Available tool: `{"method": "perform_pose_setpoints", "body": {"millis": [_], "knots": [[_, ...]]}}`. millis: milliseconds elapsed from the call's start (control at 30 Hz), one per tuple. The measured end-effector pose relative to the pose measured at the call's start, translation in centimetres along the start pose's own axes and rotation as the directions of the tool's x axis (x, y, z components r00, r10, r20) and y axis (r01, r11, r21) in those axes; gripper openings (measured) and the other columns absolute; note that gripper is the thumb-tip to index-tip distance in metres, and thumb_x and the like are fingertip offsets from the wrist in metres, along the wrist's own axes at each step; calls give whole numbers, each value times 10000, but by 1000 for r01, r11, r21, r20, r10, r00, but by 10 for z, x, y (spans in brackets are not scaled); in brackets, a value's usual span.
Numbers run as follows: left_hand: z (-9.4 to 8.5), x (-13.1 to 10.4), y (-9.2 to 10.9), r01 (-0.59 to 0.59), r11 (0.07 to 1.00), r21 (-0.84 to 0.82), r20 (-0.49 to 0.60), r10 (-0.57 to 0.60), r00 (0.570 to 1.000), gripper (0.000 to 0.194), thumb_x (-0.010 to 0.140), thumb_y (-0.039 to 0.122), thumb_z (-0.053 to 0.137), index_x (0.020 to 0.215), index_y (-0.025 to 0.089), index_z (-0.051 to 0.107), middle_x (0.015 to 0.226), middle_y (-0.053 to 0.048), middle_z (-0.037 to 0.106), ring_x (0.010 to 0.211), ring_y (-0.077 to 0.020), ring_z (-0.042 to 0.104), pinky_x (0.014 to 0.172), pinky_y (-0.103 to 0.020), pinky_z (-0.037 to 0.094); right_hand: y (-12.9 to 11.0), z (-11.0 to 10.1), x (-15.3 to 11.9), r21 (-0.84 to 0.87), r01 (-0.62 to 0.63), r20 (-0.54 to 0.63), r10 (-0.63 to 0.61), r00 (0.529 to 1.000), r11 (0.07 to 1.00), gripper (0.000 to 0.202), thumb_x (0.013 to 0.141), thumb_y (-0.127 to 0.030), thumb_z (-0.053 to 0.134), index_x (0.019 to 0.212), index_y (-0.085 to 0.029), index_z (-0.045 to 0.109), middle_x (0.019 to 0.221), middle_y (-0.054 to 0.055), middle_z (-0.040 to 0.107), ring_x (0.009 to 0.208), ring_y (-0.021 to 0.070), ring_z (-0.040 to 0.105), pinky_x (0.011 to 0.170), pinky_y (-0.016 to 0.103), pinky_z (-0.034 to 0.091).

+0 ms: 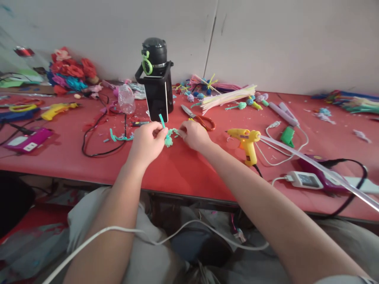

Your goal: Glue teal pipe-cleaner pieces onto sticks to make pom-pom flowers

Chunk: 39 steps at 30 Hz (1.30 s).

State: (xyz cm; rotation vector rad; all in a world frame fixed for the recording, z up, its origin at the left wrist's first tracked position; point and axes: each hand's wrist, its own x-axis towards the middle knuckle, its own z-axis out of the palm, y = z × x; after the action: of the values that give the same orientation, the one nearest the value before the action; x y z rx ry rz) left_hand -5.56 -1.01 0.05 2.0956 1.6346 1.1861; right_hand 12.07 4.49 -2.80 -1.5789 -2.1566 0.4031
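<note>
My left hand (149,142) pinches a teal pipe cleaner (162,120) between thumb and fingers, its end sticking up. A pale green fuzzy clump (168,141) hangs just below those fingertips. My right hand (194,134) is close beside it, fingers pressed together over small pale green pieces (175,133); what they grip, if anything, is too small to make out. Another teal pipe cleaner (121,138), bent, lies left of my left hand. Scissors with orange handles (204,120) lie just behind my right hand.
A yellow glue gun (247,142) with a long clear glue stick is to the right. A phone (156,98) leans against a black bottle (156,51). Purple power strips (31,140), cables and pipe cleaner bundles (227,98) lie around. A white cable (189,223) crosses my lap.
</note>
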Motion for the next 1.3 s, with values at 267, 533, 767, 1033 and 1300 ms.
{"method": "perform_pose_setpoints", "body": {"millis": [267, 533, 767, 1033, 1300], "knots": [[2, 0, 2, 16, 999, -34, 38, -14, 999, 274, 890, 246, 610, 642, 197, 503, 588, 25, 504, 585, -134, 461, 610, -297, 353, -9, 6, 10, -81, -54, 65, 59, 996, 995, 104, 940, -151, 601, 897, -144, 696, 1039, 174, 747, 998, 299, 694, 850, 378, 521], [5, 1, 4, 33, 998, -47, 50, -31, 998, 286, 889, 229, 622, 625, 190, 520, 577, 27, 510, 573, -130, 467, 606, -288, 354, 1, -8, 2, 128, -57, -20, 60, 998, 990, 244, 885, -84, 620, 1117, -149, 659, 968, 81, 745, 885, 199, 691, 787, 297, 528], [20, -7, 19, 28, 973, -230, 190, 17, 982, 263, 911, 306, 643, 680, 180, 621, 661, -10, 650, 633, -154, 591, 624, -281, 412, 34, -29, -55, 575, 80, -132, -4, 991, 814, 65, 878, -190, 630, 928, -178, 669, 852, 49, 718, 772, 179, 672, 777, 348, 541], [56, -33, 56, -45, 915, -401, 337, 193, 921, 250, 943, 307, 637, 733, 173, 662, 684, 6, 659, 648, -130, 565, 612, -249, 415, 47, -52, -130, 823, -61, -91, 236, 967, 565, 261, 784, -424, 812, 853, -180, 752, 781, 38, 736, 721, 159, 666, 758, 342, 561], [59, -37, 56, -14, 887, -462, 351, 197, 916, 220, 940, 280, 638, 753, 169, 676, 701, 0, 682, 669, -132, 603, 631, -238, 449, 41, -49, -132, 830, -79, -46, 209, 977, 552, 313, 787, -477, 833, 839, -179, 752, 808, 47, 745, 727, 164, 658, 726, 330, 526]]}}
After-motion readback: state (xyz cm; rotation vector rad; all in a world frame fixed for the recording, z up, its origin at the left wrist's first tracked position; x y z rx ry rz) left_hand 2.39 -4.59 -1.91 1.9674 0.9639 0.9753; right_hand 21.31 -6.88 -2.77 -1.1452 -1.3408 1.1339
